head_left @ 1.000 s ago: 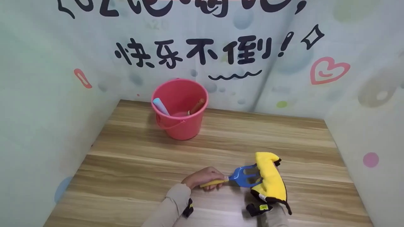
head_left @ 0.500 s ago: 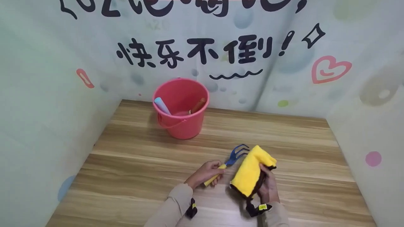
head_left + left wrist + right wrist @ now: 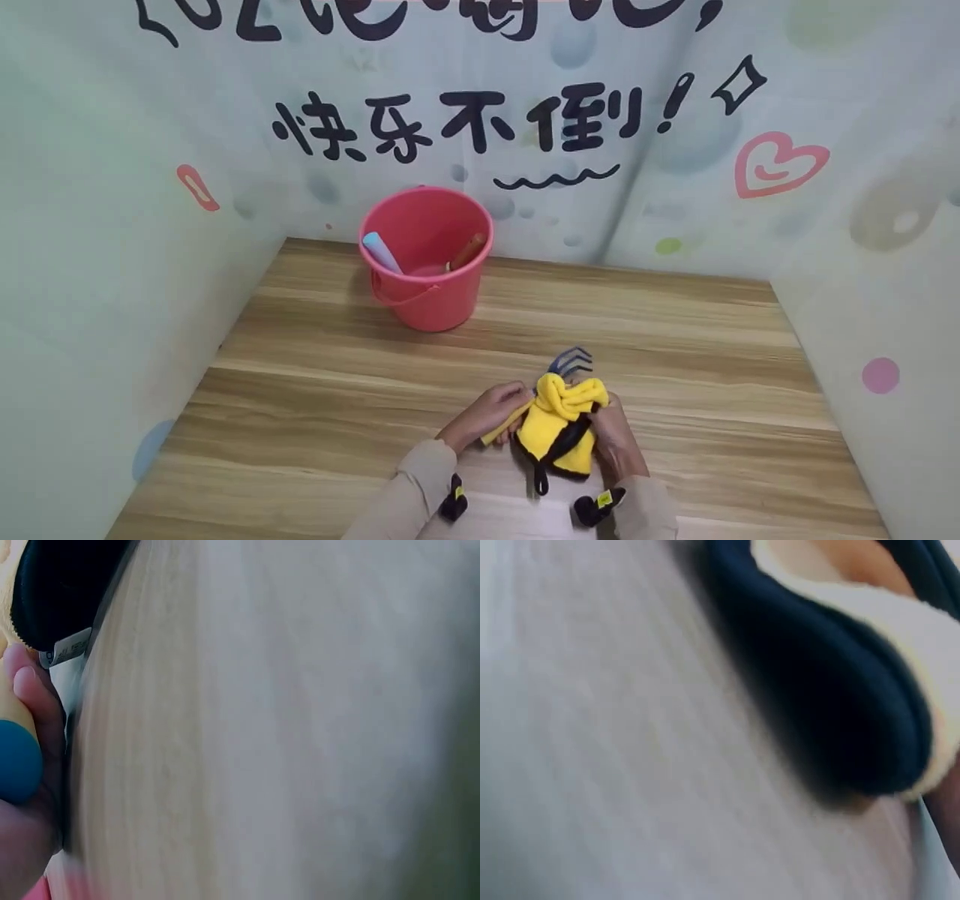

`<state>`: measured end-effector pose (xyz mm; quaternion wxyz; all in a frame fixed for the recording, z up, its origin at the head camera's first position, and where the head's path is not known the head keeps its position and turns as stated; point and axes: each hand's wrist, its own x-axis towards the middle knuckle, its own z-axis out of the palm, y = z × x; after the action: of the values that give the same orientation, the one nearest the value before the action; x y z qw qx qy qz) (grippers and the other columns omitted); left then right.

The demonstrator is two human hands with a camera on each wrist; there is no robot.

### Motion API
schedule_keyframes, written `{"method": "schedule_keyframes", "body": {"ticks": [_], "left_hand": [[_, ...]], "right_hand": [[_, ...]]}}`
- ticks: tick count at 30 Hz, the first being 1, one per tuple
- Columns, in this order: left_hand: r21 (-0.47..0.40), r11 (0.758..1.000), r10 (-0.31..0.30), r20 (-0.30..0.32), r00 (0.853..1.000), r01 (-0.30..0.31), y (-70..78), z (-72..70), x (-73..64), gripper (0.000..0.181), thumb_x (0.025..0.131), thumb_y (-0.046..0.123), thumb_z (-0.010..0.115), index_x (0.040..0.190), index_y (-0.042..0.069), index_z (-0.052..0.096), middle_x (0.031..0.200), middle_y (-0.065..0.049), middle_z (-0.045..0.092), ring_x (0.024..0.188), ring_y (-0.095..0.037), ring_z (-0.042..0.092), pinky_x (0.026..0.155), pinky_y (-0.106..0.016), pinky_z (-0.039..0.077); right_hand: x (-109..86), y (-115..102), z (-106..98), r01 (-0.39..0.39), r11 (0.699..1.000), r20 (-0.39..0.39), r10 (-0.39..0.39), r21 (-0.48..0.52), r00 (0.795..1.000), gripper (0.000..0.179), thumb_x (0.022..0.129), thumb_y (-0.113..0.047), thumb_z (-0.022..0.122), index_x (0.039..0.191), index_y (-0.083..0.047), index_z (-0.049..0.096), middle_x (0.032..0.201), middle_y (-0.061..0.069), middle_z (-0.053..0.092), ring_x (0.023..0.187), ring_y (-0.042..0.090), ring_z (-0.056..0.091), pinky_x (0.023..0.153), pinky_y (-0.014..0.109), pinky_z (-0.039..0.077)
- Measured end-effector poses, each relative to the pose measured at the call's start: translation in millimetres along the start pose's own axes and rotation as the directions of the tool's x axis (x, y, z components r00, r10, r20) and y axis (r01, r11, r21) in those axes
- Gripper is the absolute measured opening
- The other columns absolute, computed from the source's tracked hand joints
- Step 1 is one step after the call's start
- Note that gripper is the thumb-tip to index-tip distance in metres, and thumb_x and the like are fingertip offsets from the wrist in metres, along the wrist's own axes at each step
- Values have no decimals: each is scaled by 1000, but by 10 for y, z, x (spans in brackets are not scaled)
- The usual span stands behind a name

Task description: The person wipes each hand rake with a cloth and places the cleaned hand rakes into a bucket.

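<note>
Near the front of the table, my left hand [image 3: 487,411] grips the yellow handle of a small garden hand rake [image 3: 574,361]. Its blue curved tines point away and to the right. A yellow cloth with black trim [image 3: 555,427] lies bunched across the rake's neck, hiding part of it. My right hand [image 3: 616,435] holds the cloth's right side, fingers partly covered by the folds. In the left wrist view, the handle's blue end [image 3: 19,761] shows in the palm, beside the cloth's dark side with a white tag. The right wrist view shows a fold of cloth [image 3: 817,682] up close.
A pink bucket [image 3: 442,304] stands at the back, left of centre. Inside it lean a light blue and purple stick-like thing [image 3: 382,253] and a brown-handled one [image 3: 469,253]. Printed fabric walls [image 3: 525,217] enclose the wooden table [image 3: 315,390] at the back and sides.
My right hand has brought the cloth leftward off the tines' right side and onto the rake's neck, folding it. The rake has turned from pointing right to pointing away, still in my left hand.
</note>
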<state>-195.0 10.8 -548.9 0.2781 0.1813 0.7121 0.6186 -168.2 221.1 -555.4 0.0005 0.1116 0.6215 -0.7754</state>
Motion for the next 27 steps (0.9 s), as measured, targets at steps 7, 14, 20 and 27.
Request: {"method": "schedule_keyframes", "body": {"ticks": [7,14,20,27], "left_hand": [[-26,1000,-10,18,1000,10,-19,-26,-30,30,96,39,47,83,12,47,58,-1,49,41,-11,45,37,-23,41],[-107,994,37,11,999,-35,-31,-34,-41,30,97,34,48,81,9,45,57,-2,49,40,-11,44,35,-23,40],[-145,988,61,30,998,-56,-28,-46,-61,27,98,29,47,81,8,44,57,-3,48,39,-10,44,34,-22,40],[-221,973,63,20,998,-57,-63,-75,-52,33,96,30,50,81,1,42,57,-2,49,40,-11,46,34,-23,41]], "right_hand": [[-13,65,193,99,995,-235,-104,-34,966,42,72,19,50,110,4,57,89,-3,62,81,6,59,75,18,52],[8,96,318,131,986,-431,-163,-104,887,42,74,10,58,115,7,53,100,9,60,85,3,56,78,13,47],[22,73,356,81,986,-507,-144,-143,850,36,74,6,56,109,9,56,98,14,61,81,7,54,73,14,45],[39,50,395,26,988,-593,-113,-154,797,35,74,1,62,108,7,58,99,18,62,82,12,56,74,17,46]]}}
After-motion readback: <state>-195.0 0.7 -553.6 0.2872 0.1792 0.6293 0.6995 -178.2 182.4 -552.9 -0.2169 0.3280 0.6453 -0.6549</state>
